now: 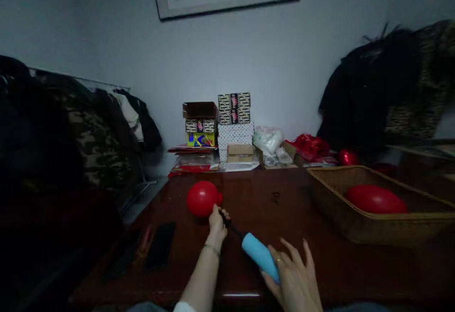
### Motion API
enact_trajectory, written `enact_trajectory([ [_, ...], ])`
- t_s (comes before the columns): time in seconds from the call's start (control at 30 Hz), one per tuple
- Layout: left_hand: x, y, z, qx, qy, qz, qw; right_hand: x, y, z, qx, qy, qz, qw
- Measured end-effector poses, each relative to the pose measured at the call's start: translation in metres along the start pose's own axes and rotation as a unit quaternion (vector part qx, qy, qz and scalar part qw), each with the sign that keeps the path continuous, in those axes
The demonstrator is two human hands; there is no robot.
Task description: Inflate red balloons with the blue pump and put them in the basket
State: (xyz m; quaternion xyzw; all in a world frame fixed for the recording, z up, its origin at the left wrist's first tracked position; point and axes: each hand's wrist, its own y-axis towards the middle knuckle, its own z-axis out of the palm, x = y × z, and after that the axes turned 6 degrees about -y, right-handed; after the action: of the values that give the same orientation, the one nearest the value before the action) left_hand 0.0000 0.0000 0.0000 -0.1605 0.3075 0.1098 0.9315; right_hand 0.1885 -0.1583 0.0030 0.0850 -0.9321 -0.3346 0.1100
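Observation:
Beyond my left hand (218,219) is an inflated red balloon (202,199), just above the table. The closed fingers of that hand grip the balloon's near side together with the black front end of a balloon pump (259,255). Its exact mouth and nozzle are hidden by my fingers. A thin black rod joins this end to the light blue barrel, which slants down to the right. My right hand (295,274) has the barrel's near end between thumb and index finger, while its other fingers are spread.
A wicker basket (387,229) on the right holds another red balloon (377,199). A dark phone-like slab (160,245) lies on the brown table (280,212) at left. Stacked boxes (234,134), plastic bags (268,140) and red wrapping (309,147) line the back. Clothes hang at both sides.

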Motion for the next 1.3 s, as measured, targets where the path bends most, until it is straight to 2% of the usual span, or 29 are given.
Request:
enact_trajectory([
  [0.23,0.02,-0.006,0.005,-0.004,0.007,-0.016,1.0,0.021,0.02,0.007,0.022,-0.024,0.006,0.999],
  [0.4,0.02,-0.001,0.0,-0.009,0.008,-0.004,1.0,0.022,0.018,0.012,0.006,-0.017,-0.002,1.0],
  [0.63,0.004,0.016,-0.006,-0.007,0.014,0.013,1.0,0.002,0.001,0.008,-0.013,-0.032,-0.062,0.997],
  [0.77,-0.009,0.021,-0.002,-0.011,0.007,0.016,1.0,-0.018,-0.01,0.0,-0.028,-0.064,-0.129,0.989],
  [0.87,-0.016,0.023,0.002,-0.017,0.005,0.017,1.0,-0.029,-0.016,-0.008,-0.042,-0.083,-0.154,0.984],
  [1.1,-0.014,0.021,0.01,-0.025,0.002,0.029,0.999,-0.033,-0.015,-0.01,-0.053,-0.081,-0.124,0.988],
  [1.3,0.001,0.009,0.012,-0.004,0.004,0.017,1.0,-0.014,-0.003,0.002,-0.014,-0.045,-0.066,0.997],
])
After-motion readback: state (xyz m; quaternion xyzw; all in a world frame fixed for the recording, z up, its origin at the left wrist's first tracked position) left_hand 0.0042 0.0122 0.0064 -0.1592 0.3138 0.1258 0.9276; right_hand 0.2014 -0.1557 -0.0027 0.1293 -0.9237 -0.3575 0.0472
